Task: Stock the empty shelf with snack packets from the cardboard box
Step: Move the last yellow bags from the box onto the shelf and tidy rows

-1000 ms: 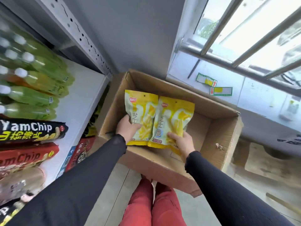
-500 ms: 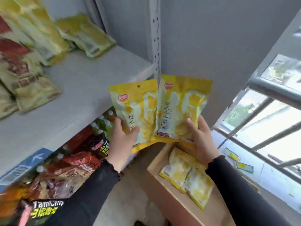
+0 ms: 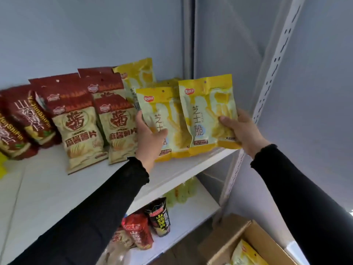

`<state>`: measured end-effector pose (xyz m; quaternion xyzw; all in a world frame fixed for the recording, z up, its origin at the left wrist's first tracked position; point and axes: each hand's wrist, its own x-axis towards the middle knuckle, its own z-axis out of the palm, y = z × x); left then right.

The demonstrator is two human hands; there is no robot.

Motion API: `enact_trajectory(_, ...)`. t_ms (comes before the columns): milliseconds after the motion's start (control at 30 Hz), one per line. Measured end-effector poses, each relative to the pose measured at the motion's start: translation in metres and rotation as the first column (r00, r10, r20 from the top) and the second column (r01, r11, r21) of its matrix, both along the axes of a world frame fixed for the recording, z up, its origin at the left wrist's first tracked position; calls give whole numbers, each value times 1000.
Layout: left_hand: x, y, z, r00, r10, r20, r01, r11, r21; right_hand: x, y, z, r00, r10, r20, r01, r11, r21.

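Mid-frame, left hand (image 3: pixel 150 139) and right hand (image 3: pixel 242 131) each grip 1 yellow packet (image 3: pixel 166 121) (image 3: pixel 208 109) upright over the white shelf (image 3: pixel 57 188). Red packets (image 3: pixel 80 119) crowd left; cardboard box (image 3: pixel 248 243) lower right.

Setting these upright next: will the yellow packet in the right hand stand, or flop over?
Probably light: the right hand holds the yellow packet flat by one corner. Likely tippy: the packets already on the shelf lean backward.

Long black sleeves (image 3: pixel 107 203), cuffs seemingly frilled, bare hands (image 3: pixel 150 138)
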<state>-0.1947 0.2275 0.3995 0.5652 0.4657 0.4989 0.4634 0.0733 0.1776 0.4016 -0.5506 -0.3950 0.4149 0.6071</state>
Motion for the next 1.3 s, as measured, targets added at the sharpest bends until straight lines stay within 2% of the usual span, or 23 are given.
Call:
enact_trajectory(167, 17, 68, -5, 994, 107, -30, -107, 994, 8, 15, 90, -9, 998, 22, 64, -20, 999, -39)
enact_trajectory(400, 29, 135, -19, 949, 302, -92, -302, 953, 17, 34, 191, -24, 964, 175, 199, -138, 972, -189)
enact_trajectory(533, 32, 154, -23, 880, 395, -264, -395, 917, 56, 36, 223, -24, 948, 241, 207, -169, 935, -312)
enact_trajectory(633, 33, 164, -30, 825, 391, -409, -378, 919, 115, 37, 242, -28, 950, 248, 190, -160, 908, -386)
enact_trajectory(733, 36, 171, -33, 756, 387, -527, -394, 913, 106, 38, 254, -27, 948, 247, 199, -148, 900, -410)
enact_trajectory(833, 42, 176, -33, 745, 375, -552, -366, 921, 132, 44, 275, -39, 965, 202, 167, -116, 901, -417)
enact_trajectory(900, 46, 178, -34, 728, 396, -560, -338, 918, 209, 54, 295, -55, 959, 206, 195, -109, 902, -418)
enact_trajectory(967, 48, 178, -38, 656, 399, -641, -275, 917, 290, 46, 294, -47, 948, 235, 213, -137, 909, -394)
enact_trajectory(1067, 46, 179, -51, 524, 330, -785, -106, 940, 324, 30, 282, -25, 944, 277, 180, -189, 899, -396)
enact_trajectory(1167, 40, 184, -59, 421, 309, -853, -1, 940, 340, 33, 286, -20, 937, 317, 144, -231, 876, -424)
enact_trajectory(1300, 38, 190, -54, 430, 231, -873, 24, 964, 267, 41, 293, -20, 922, 378, 89, -283, 811, -512)
